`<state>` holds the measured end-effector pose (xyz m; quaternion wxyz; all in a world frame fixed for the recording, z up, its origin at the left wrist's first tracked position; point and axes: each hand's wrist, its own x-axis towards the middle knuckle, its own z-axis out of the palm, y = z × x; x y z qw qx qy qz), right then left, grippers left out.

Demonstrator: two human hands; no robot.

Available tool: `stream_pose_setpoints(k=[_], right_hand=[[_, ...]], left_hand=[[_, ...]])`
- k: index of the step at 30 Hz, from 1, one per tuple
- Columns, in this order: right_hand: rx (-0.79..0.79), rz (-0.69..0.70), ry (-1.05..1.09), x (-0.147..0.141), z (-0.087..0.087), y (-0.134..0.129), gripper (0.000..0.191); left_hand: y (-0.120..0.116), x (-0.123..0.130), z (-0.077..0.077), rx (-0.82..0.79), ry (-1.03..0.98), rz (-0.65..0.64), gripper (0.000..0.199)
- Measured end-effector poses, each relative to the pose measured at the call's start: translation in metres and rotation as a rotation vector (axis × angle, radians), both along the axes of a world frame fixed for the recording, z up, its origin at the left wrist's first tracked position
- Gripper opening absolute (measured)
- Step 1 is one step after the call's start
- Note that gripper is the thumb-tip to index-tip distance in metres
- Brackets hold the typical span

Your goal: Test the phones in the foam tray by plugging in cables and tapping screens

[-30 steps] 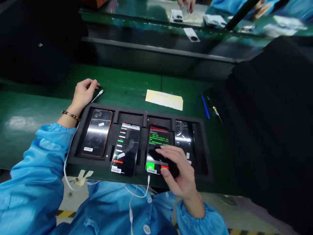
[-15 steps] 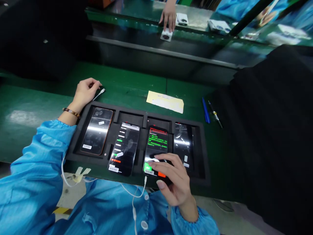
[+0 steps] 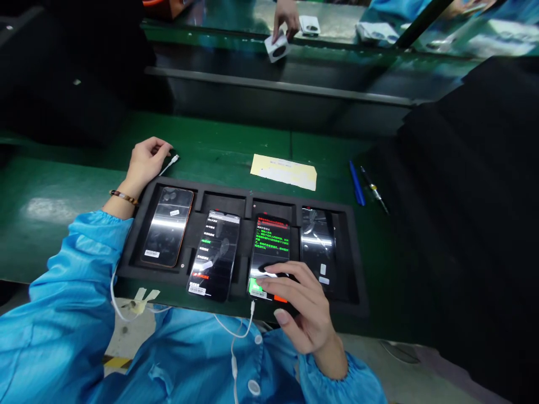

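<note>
My right hand (image 3: 309,311) is over the third phone (image 3: 272,238), fingers apart, with a fingertip at the green button (image 3: 255,285) low on its lit screen. A white charging cable (image 3: 252,310) runs to that phone's bottom edge. My left hand (image 3: 147,159) rests on the bench with curled fingers and nothing visible in them; a loose white plug (image 3: 170,164) lies beside it. The second phone (image 3: 214,252) shows a lit text list. The orange-edged phone (image 3: 167,227) and the rightmost phone (image 3: 318,241) have dark screens. All four sit along a black foam tray (image 3: 357,280).
Behind the tray lies a yellowish paper slip (image 3: 284,171). A blue pen (image 3: 356,183) and a clear pen (image 3: 374,191) are to the right. Dark stacked material (image 3: 471,196) rises at the right. Across the bench, another person's hand (image 3: 287,19) holds a white piece (image 3: 277,47).
The other person's hand has lifted and tilted the white piece. My right fingertip stays at the green button, and my left hand has barely shifted. The view has moved slightly.
</note>
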<state>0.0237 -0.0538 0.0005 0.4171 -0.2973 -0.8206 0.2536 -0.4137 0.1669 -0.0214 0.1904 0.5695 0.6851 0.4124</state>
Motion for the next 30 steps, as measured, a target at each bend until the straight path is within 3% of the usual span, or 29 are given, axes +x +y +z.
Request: stream_pose_setpoints(k=[13,19,21,30], right_hand=[[-0.029,0.016,0.012,0.0009,0.0038,0.0024,0.031],[-0.047,-0.273,0.053,-0.0054,-0.0017,0.0002,0.036],[-0.058,-0.312,0.033,-0.0071,-0.0017,0.0004,0.036],[0.022,-0.234,0.011,-0.0070,-0.0007,0.0007,0.030]], left_hand=[[0.0026,-0.0041,-0.0064,0.024,-0.017,-0.004,0.017],[0.0038,-0.0049,-0.0079,0.031,-0.036,-0.001,0.015],[0.0041,-0.0048,-0.0082,0.030,-0.044,-0.002,0.015],[0.0042,-0.0054,-0.0090,0.041,-0.025,-0.005,0.017]])
